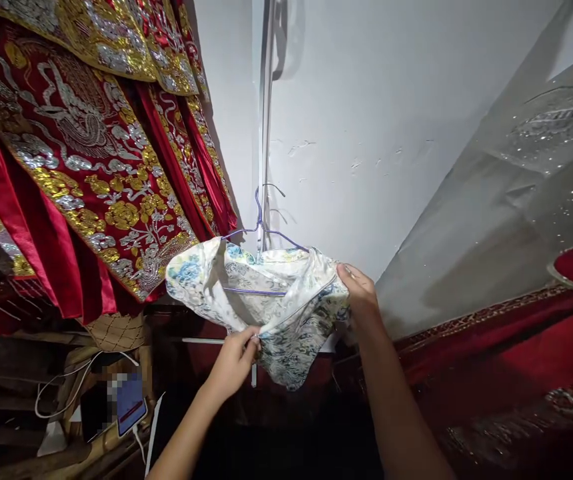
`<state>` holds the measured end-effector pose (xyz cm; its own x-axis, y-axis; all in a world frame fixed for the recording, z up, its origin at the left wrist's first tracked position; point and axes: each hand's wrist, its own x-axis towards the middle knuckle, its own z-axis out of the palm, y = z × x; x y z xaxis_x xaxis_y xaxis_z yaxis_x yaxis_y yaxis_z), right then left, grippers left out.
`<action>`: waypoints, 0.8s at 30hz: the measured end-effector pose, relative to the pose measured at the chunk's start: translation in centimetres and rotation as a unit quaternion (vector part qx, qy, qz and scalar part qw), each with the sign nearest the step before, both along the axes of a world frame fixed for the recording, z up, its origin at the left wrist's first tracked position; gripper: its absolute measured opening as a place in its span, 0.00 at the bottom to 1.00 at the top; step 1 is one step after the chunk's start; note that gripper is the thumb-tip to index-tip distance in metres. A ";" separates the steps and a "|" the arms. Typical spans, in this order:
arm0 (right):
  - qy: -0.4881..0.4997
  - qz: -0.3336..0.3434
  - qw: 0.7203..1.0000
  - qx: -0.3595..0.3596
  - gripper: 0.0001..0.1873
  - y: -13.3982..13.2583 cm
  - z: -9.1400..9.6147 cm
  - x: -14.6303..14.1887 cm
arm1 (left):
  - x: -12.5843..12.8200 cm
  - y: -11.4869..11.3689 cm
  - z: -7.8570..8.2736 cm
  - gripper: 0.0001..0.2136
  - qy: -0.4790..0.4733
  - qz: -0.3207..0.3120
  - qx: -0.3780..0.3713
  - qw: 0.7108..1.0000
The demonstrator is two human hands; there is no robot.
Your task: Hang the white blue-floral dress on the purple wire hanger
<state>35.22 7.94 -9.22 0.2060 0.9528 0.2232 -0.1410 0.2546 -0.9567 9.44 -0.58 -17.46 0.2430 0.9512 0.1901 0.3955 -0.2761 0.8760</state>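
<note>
In front of me a white blouse (286, 340) with a blue and yellow floral print hangs on a thin purple wire hanger (286, 239). The hanger's hook is up against a narrow metal pole (263, 120). My left hand (236, 360) pinches the blouse's front edge, low at the neck opening. At the right shoulder of the garment, my right hand (361, 290) grips the cloth between thumb and fingers. Through the open neckline the hanger's lower bar shows. The fingertips of my right hand are partly hidden behind the fabric.
Red garments (91, 147) with gold and silver embroidery hang at left. Below them a phone (130, 403) with a white cable lies on a wooden seat. A white wall (356, 113) stands behind the pole. Sheer sparkly fabric (516, 200) and a red embroidered cloth (531, 360) are at right.
</note>
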 end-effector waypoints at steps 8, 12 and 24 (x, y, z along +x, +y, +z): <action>-0.131 -0.348 0.926 0.058 0.19 -2.7 -5.7 -0.5 | 1.0 -1.1 -2.5 0.13 -0.117 -0.006 -0.090 0.989; -0.194 -0.154 0.969 -0.010 0.08 -7.5 -11.9 -5.2 | 1.9 -1.5 -2.9 0.17 -0.216 0.021 -0.142 0.966; -0.259 0.003 0.964 -0.053 0.16 -8.8 -15.4 -12.5 | 2.3 3.2 7.8 0.18 -0.374 0.068 0.012 0.925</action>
